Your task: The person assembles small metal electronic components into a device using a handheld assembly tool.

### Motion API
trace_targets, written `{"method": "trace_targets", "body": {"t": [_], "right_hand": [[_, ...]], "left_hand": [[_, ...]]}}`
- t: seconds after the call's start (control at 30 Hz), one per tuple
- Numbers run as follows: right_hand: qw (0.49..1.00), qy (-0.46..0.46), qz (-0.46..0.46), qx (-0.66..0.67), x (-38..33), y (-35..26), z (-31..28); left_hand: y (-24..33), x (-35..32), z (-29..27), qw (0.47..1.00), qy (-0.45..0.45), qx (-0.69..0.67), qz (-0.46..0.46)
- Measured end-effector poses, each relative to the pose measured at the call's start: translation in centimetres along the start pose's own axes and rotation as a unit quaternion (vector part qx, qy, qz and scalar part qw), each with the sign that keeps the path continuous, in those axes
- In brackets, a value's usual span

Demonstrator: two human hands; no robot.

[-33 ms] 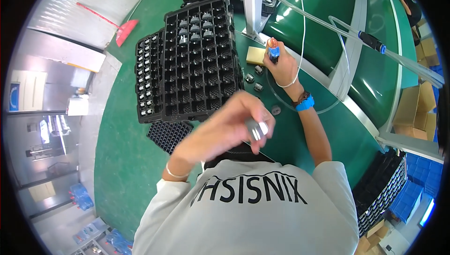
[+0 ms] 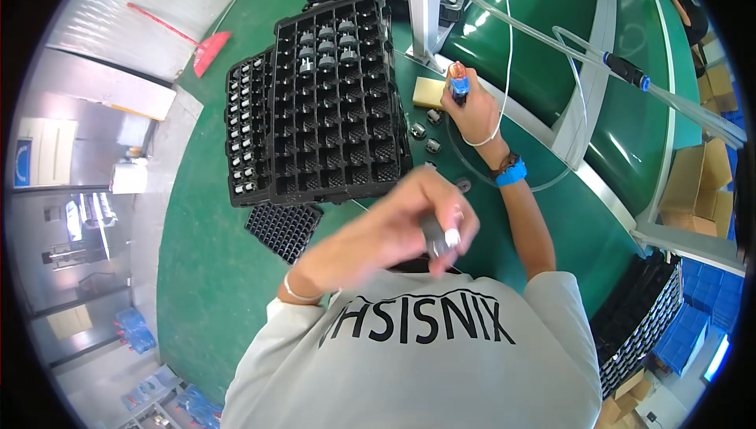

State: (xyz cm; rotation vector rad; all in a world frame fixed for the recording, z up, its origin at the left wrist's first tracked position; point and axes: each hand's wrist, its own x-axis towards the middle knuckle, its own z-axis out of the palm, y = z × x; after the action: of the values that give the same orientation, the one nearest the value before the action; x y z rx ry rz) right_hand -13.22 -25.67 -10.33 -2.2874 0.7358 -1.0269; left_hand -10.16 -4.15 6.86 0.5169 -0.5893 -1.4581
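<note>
My left hand (image 2: 378, 228), slightly blurred, is closed round a small grey cylindrical metal part (image 2: 438, 238) with a shiny end, held just in front of my chest. Farther off to the right, my right hand (image 2: 476, 118) grips a small air gun-like tool (image 2: 459, 86) with a blue body and an orange tip. A thin clear tube loops near that wrist. Beside the right hand lies a yellow block (image 2: 428, 92), sponge-like in look. Several loose small metal parts (image 2: 433, 145) rest on the green surface between the hand and a black compartment tray (image 2: 339, 195).
Several grey parts (image 2: 325, 47) stand in the tray's far compartments. A narrower tray (image 2: 253, 200) of small parts adjoins it, with a small black grid tray (image 2: 283, 232) nearer me. A white metal post (image 2: 425, 19) rises behind. Air tubing with a black connector (image 2: 626, 70) crosses the right side.
My left hand has shifted slightly to the right and toward me, with the metal part turning a little in its fingers. My right hand stays in place with the tool.
</note>
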Motion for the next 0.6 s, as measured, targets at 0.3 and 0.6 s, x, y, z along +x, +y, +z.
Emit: {"method": "trace_targets", "body": {"t": [0.3,0.6], "right_hand": [[0.999,-0.018,0.024,0.03,1.0,-0.3,-0.4],[0.999,-0.03,0.04,0.012,-0.1,0.6,-0.9]], "left_hand": [[1.3,1.3,4.7,0.801,0.007,0.282,0.528],[-0.8,6.5,2.4,0.597,-0.04,0.36,0.716]]}}
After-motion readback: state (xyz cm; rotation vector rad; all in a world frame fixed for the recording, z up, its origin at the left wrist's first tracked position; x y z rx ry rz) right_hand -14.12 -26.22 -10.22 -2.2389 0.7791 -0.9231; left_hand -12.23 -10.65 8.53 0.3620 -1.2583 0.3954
